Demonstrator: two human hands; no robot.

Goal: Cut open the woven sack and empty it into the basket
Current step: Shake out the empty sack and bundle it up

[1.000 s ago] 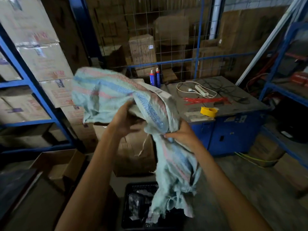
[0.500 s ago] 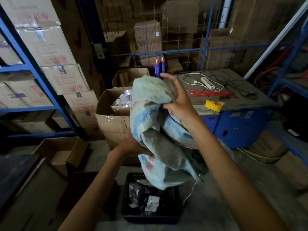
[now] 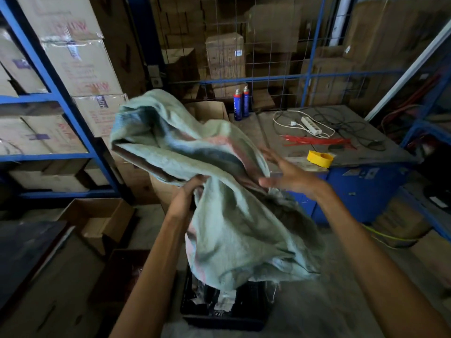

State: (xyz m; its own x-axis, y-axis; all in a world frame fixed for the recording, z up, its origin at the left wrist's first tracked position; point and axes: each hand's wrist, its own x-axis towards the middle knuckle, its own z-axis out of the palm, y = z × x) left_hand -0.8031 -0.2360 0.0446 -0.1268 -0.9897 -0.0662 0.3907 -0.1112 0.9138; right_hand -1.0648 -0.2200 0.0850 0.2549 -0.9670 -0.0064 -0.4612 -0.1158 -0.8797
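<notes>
Two hands up at the woven sack. Gripped a bunched fold near its middle with the left hand, fingers curled tight round the cloth. Held the right hand open just right of that fold, its fingers straight and spread, palm turned toward the sack; could not tell through the blur whether touching the cloth or just beside it. Carried the sack crumpled and limp: pale green weave with faded pink and blue stripes, upper part billowed up and to the left, lower part drooping with a frayed edge. Hung that lower end right over the black basket on the floor, hiding much of its inside; made out a few pale packets in the part left showing. Farther off to the right, noted a grey-topped desk on a blue base, bearing a yellow tape roll at its near edge, red strips behind that, and a white power strip with its cord. Spotted two blue spray cans upright at the desk's far left corner, an open cardboard box just left of them behind the sack, blue shelving stacked with cartons along the left, and a wire mesh partition at the far side.
</notes>
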